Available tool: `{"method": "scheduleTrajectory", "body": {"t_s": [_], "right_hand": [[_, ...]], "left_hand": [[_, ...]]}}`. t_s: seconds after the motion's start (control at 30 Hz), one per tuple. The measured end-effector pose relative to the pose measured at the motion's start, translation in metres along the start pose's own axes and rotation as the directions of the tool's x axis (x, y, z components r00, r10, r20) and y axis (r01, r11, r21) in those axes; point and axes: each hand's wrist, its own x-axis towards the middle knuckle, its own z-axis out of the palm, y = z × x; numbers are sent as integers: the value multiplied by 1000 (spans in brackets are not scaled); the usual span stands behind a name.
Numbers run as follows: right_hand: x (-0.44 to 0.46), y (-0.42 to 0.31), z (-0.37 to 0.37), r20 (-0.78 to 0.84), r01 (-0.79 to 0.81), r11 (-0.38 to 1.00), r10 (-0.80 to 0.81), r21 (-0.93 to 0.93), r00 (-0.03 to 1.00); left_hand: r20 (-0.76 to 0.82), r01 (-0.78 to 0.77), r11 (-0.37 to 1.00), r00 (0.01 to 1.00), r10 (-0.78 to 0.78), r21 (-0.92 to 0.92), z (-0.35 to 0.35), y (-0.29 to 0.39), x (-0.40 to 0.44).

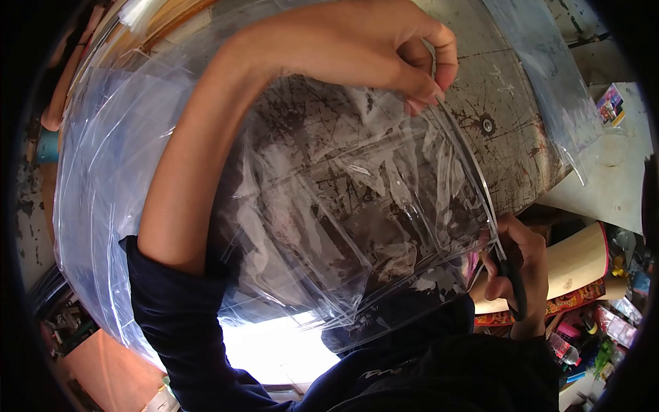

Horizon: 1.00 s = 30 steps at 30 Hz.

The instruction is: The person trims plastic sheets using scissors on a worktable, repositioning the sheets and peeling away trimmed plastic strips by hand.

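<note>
A clear plastic sheet (pixel 329 226) with several folds and seams is spread in front of me, over the worn table. My left hand (pixel 412 62) is at its far edge, thumb and fingers pinched on the plastic. A thin greyish edge strip (pixel 473 165) runs from those fingers down to my right hand. My right hand (pixel 525 257) is closed around the black handle of a pair of scissors (pixel 516 292), at the sheet's near right corner. The scissors' blades lie along the plastic edge and are hard to make out.
More clear plastic (pixel 117 206) is heaped on the left. Another clear piece (pixel 549 89) hangs over the right side of the scratched table (pixel 494 82). A cream roll (pixel 576 261) and a jumble of small items (pixel 604 336) stand at the lower right. An orange-brown panel (pixel 110 371) lies lower left.
</note>
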Motion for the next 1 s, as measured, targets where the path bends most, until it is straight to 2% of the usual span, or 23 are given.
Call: {"method": "scheduleTrajectory", "body": {"t_s": [0.07,0.17,0.27,0.3,0.37,0.47,0.57,0.67,0.8,0.87,1.0], "right_hand": [[-1,0,-2,10,-28,999,28,-25,1000],[-2,1,-2,7,-39,999,39,4,999],[-2,-2,-1,6,-104,992,104,72,995],[-2,-1,0,7,-103,992,103,72,995],[-3,2,0,-7,-133,975,137,180,991],[-2,-2,3,21,-134,959,133,251,991],[-1,-13,6,13,-131,957,132,258,991],[0,-13,4,38,-144,963,139,229,990],[0,-12,8,-23,-85,980,90,179,996],[0,-11,11,-73,-42,963,63,267,995],[1,-14,8,-24,-62,972,69,227,997]], "left_hand": [[27,12,999,1000,-11,-39,0,0,0],[-22,-3,1000,1000,3,18,4,2,-2],[-22,27,996,999,-29,-87,-1,7,-3],[-12,49,996,999,-48,80,-4,4,-2],[-6,68,967,998,-68,244,-8,-1,-4],[-52,48,981,998,-39,189,-5,4,-9],[-52,-137,966,987,152,219,-7,2,-11],[30,-9,995,1000,6,104,-15,2,-9],[5,-22,997,1000,22,78,-11,-9,-6],[-1,-23,998,1000,23,57,-11,-11,-5],[14,-23,998,1000,22,55,-12,-5,-6]]}}
